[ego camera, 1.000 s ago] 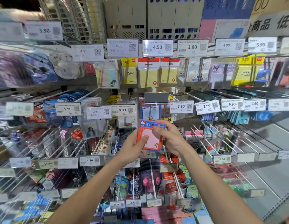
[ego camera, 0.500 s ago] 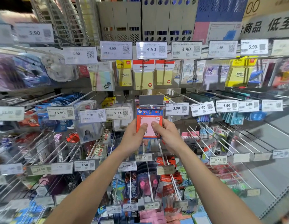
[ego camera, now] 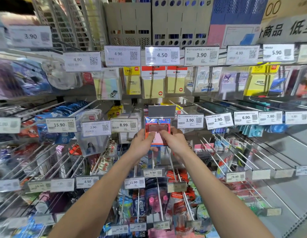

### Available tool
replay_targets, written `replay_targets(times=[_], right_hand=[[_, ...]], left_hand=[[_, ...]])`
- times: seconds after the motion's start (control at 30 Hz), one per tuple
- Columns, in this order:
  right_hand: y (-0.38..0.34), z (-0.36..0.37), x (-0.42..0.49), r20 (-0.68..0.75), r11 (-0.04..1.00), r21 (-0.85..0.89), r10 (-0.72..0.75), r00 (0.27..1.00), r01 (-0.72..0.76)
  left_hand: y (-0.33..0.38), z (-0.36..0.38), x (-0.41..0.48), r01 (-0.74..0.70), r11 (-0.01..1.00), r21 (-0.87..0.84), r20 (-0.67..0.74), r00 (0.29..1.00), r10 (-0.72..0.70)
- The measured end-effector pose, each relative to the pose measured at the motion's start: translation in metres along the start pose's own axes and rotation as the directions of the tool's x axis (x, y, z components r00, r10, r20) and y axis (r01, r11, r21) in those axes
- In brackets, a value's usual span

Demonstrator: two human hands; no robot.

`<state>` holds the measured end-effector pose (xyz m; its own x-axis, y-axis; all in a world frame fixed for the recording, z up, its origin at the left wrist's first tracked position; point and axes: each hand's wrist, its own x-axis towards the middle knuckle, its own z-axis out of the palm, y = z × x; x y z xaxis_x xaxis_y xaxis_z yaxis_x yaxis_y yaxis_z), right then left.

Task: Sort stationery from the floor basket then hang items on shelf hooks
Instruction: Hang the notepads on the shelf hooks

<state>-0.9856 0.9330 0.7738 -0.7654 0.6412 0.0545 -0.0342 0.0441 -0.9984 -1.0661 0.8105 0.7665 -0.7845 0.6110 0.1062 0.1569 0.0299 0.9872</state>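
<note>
A flat sticky-note pack with a red border, pink centre and blue header in clear wrap [ego camera: 157, 130] is held upright directly below the blank grey plastic label holder [ego camera: 161, 111] that caps one wire hook of the shop shelf. The pack's header touches the white hook tip just under that holder. The pack is blurred, so I cannot tell whether the hook has passed through its hanging hole.

Both hands grip the pack. The left hand [ego camera: 142, 143] holds its left edge, with fingers curled over the front face and the thumb under the bottom edge. The right hand [ego camera: 174, 140] pinches its right edge, with fingers on the front close to those of the left hand near the pack's middle. Two bare forearms reach up from below the holder.

Just right of the grey holder hangs a white price label reading 3.90 [ego camera: 190, 120]. Just left of it hangs a white price label reading 8.99 [ego camera: 124, 125]. Above the holder hang yellow sticky-note pads with red headers [ego camera: 152, 83], under a white label reading 4.50 [ego camera: 162, 55]. Below the holder, between the forearms, sits a small label reading 9.90 [ego camera: 152, 172]. Lower down hangs a clear pack with pink earphones [ego camera: 156, 201]. Far above the holder, grey plastic file racks [ego camera: 180, 23] stand in a row.
</note>
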Motion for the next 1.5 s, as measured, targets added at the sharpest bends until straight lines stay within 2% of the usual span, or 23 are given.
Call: replay_targets(times=[0.13,0.23,0.33,0.43,0.53,0.63,0.7,0.77,0.83,0.9,0.97,1.03,1.07,1.1,1.2,1.23,1.33,1.37,1.43,1.5], right_hand=[[0.003,0.002,0.016,-0.122,0.978,-0.108,0.163,0.979,-0.176],[0.012,0.002,0.028,-0.136,0.96,-0.154,0.212,0.968,-0.232],[0.018,0.001,0.031,-0.142,0.98,-0.141,0.118,0.983,-0.139],[0.025,-0.01,0.025,-0.139,0.959,-0.279,0.01,0.99,-0.049],[0.031,-0.021,0.016,-0.056,0.844,-0.529,0.072,0.996,-0.091],[0.021,-0.029,0.001,0.072,0.636,-0.771,0.036,0.997,0.032],[0.006,-0.029,-0.015,0.254,0.594,-0.783,0.034,0.967,0.185],[-0.013,-0.029,-0.035,0.455,0.601,-0.715,0.011,0.89,0.358],[-0.035,-0.028,-0.055,0.57,0.601,-0.626,-0.083,0.817,0.498],[-0.055,-0.027,-0.067,0.588,0.576,-0.547,-0.253,0.769,0.608],[-0.069,-0.026,-0.072,0.501,0.506,-0.497,-0.496,0.709,0.705],[-0.078,-0.028,-0.068,0.352,0.351,-0.52,-0.742,0.571,0.778],[-0.079,-0.03,-0.063,0.299,0.276,-0.579,-0.803,0.515,0.767],[-0.079,-0.031,-0.057,0.275,0.236,-0.651,-0.812,0.514,0.721],[-0.077,-0.036,-0.046,0.278,0.229,-0.795,-0.685,0.673,0.562],[-0.075,-0.038,-0.046,0.286,0.231,-0.795,-0.673,0.682,0.561],[-0.067,-0.041,-0.052,0.319,0.164,-0.769,-0.739,0.593,0.618],[-0.062,-0.043,-0.055,0.347,0.124,-0.777,-0.733,0.585,0.617],[-0.05,-0.047,-0.057,0.421,0.038,-0.794,-0.686,0.594,0.606],[-0.042,-0.05,-0.06,0.448,-0.002,-0.809,-0.649,0.614,0.588]], left_hand=[[-0.002,-0.005,0.009,0.136,0.975,0.178,-0.032,0.991,-0.132],[-0.004,-0.009,0.012,0.169,0.966,0.194,-0.027,0.986,-0.167],[-0.008,-0.012,0.01,0.183,0.963,0.199,-0.008,0.983,-0.185],[-0.014,-0.019,0.006,0.186,0.943,0.277,0.02,0.98,-0.2],[-0.023,-0.028,0.003,0.2,0.912,0.358,0.039,0.973,-0.229],[-0.027,-0.032,0.001,0.154,0.912,0.38,0.04,0.982,-0.182],[-0.025,-0.031,-0.005,0.07,0.915,0.397,0.038,0.995,-0.093],[-0.022,-0.028,-0.011,-0.003,0.918,0.396,0.04,0.999,-0.013],[-0.019,-0.027,-0.016,-0.054,0.909,0.414,0.054,0.998,0.034],[-0.017,-0.027,-0.019,-0.085,0.897,0.433,0.081,0.995,0.056],[-0.018,-0.028,-0.023,-0.114,0.877,0.466,0.094,0.992,0.079],[-0.018,-0.03,-0.028,-0.142,0.838,0.527,0.077,0.99,0.119],[-0.017,-0.031,-0.032,-0.148,0.822,0.55,0.07,0.989,0.131],[-0.015,-0.032,-0.037,-0.146,0.813,0.563,0.067,0.989,0.131],[-0.01,-0.032,-0.05,-0.141,0.808,0.572,0.065,0.99,0.127],[-0.008,-0.03,-0.055,-0.13,0.805,0.579,0.055,0.991,0.12],[-0.001,-0.027,-0.069,-0.103,0.803,0.587,0.015,0.993,0.116],[0.001,-0.026,-0.074,-0.096,0.797,0.596,0.002,0.993,0.118],[0.004,-0.026,-0.082,-0.088,0.785,0.613,-0.015,0.992,0.123],[0.007,-0.026,-0.089,-0.088,0.788,0.609,-0.022,0.992,0.127]])
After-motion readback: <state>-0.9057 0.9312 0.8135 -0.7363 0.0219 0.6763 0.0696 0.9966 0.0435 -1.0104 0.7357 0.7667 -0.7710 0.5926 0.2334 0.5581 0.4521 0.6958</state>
